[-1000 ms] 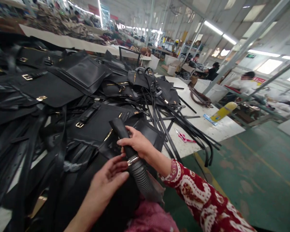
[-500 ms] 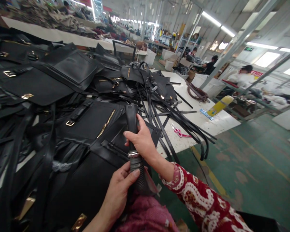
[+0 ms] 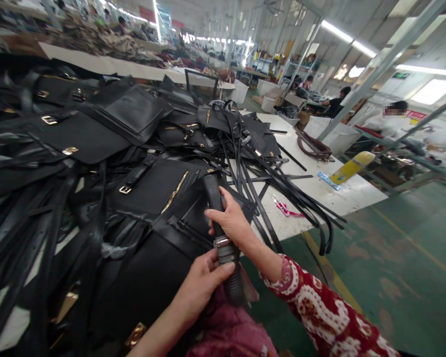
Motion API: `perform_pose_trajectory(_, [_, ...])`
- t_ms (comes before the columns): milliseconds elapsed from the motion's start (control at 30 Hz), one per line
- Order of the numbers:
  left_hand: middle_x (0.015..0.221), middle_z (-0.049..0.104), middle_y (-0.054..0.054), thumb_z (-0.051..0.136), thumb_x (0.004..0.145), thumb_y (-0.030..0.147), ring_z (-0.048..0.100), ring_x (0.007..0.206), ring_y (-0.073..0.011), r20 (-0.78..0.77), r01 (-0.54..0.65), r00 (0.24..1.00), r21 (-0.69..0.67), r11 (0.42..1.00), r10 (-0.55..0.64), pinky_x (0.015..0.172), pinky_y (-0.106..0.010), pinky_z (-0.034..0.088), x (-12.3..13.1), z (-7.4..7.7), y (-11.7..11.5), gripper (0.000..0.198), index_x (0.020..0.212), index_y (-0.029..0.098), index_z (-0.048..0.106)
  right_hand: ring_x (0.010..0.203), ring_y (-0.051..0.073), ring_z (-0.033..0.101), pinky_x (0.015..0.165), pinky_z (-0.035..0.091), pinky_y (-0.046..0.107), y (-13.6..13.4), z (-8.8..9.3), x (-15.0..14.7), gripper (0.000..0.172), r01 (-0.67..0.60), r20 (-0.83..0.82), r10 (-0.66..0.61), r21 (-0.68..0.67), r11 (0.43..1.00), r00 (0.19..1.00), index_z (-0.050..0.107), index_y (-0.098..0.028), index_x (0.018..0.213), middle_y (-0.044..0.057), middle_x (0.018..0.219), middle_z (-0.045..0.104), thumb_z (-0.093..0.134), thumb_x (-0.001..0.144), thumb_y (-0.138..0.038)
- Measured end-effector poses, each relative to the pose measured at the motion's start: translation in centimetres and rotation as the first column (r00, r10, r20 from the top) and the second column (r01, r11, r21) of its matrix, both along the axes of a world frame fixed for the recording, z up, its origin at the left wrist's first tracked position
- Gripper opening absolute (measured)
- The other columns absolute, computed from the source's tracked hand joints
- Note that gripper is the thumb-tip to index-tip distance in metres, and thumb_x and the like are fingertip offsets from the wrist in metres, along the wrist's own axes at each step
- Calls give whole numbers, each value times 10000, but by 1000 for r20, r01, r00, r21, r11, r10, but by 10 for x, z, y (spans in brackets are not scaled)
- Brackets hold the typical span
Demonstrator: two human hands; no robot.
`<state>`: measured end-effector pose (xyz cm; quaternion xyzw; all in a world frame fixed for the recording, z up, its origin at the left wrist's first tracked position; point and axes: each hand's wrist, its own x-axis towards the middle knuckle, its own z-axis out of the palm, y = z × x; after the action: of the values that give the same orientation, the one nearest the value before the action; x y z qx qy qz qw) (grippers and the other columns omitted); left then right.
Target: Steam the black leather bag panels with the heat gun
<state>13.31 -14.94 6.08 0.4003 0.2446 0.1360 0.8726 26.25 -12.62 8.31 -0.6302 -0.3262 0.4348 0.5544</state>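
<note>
Our right hand (image 3: 233, 221) slants in, wrapped firmly round the nozzle (image 3: 212, 194), while our left hand (image 3: 199, 281) curls loosely, half closed, on the ribbed hose (image 3: 235, 287) below; the nozzle tilts up over black bags (image 3: 148, 186), left of the table's (image 3: 345, 201) near edge, with open floor (image 3: 405, 253) beyond

No lettering is appearing legibly. Near two o'clock, a green sign (image 3: 400, 75) and, slightly lower, a red-and-yellow sign (image 3: 416, 114) are showing blurred marks; at three, a blue-and-white packet (image 3: 329, 181) on the bench (image 3: 357, 202) is likewise defying reading.
</note>
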Motion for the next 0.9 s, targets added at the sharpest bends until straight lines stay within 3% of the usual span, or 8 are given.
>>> perform_pose_trajectory(133, [853, 699, -69, 676, 649, 261, 630, 793, -208, -181, 156, 976, 210, 965, -119, 731, -299, 470, -26, 5, 18, 362, 998, 172, 638, 368, 89, 494, 347, 452, 209, -17, -5, 13, 759, -222, -57, 216, -133, 966, 975, 264, -235, 1330, -78, 560, 530, 619, 663, -170])
perform_pose_trajectory(200, [846, 699, -66, 662, 655, 298, 629, 802, -210, -319, 18, 942, 361, 933, 105, 746, -304, 467, -49, 3, 39, 356, 986, 173, 627, 357, 90, 494, 340, 439, 195, -29, -7, 17, 762, -294, -94, 282, -177, 939, 955, 265, -232, 1331, -82, 520, 541, 618, 661, -154])
perform_pose_trajectory(300, [955, 673, -74, 648, 644, 365, 602, 940, -231, -320, -280, 764, 618, 734, 560, 882, -353, 431, -84, -6, 80, 443, 1040, 183, 574, 350, 90, 494, 337, 440, 189, -44, -9, 20, 755, -368, -168, 339, -192, 910, 925, 274, -227, 1329, -82, 494, 554, 619, 661, -152])
perform_pose_trajectory(367, [1019, 647, -90, 649, 624, 390, 576, 1005, -246, -298, -341, 679, 681, 648, 670, 932, -390, 406, -98, -13, 105, 532, 1095, 173, 530, 356, 87, 497, 342, 452, 193, -50, -9, 19, 740, -403, -217, 365, -173, 899, 905, 299, -229, 1318, -78, 512, 561, 624, 658, -151])
perform_pose_trajectory(600, [969, 652, -88, 678, 601, 366, 605, 942, -243, -342, -290, 754, 594, 750, 562, 816, -347, 476, -81, -40, 127, 579, 1118, 154, 528, 370, 72, 509, 346, 456, 192, -35, -16, -8, 806, -517, -328, 456, -129, 846, 827, 308, -252, 1329, -55, 637, 583, 670, 618, -141])
perform_pose_trajectory(733, [779, 661, -21, 686, 594, 349, 636, 733, -193, -339, -264, 800, 542, 798, 495, 633, -272, 500, -75, -49, 125, 569, 1106, 168, 513, 371, 70, 504, 353, 453, 204, -14, -16, -21, 831, -372, -305, 350, -16, 928, 886, 312, -257, 1326, -55, 666, 586, 693, 594, -163])
perform_pose_trajectory(800, [749, 648, -17, 664, 599, 347, 627, 705, -192, -358, -211, 784, 615, 760, 507, 620, -275, 499, -77, -49, 132, 545, 1092, 163, 523, 377, 74, 507, 362, 454, 208, -11, -12, -13, 832, -229, -273, 232, 44, 973, 934, 306, -265, 1325, -60, 660, 594, 695, 594, -179])
perform_pose_trajectory(900, [921, 643, -65, 611, 627, 354, 614, 846, -214, -339, -90, 741, 805, 587, 579, 760, -312, 491, -71, -41, 151, 516, 1102, 168, 535, 358, 93, 499, 370, 454, 219, -22, -11, 13, 799, -111, -226, 119, 49, 993, 967, 278, -232, 1336, -85, 515, 562, 657, 633, -207])
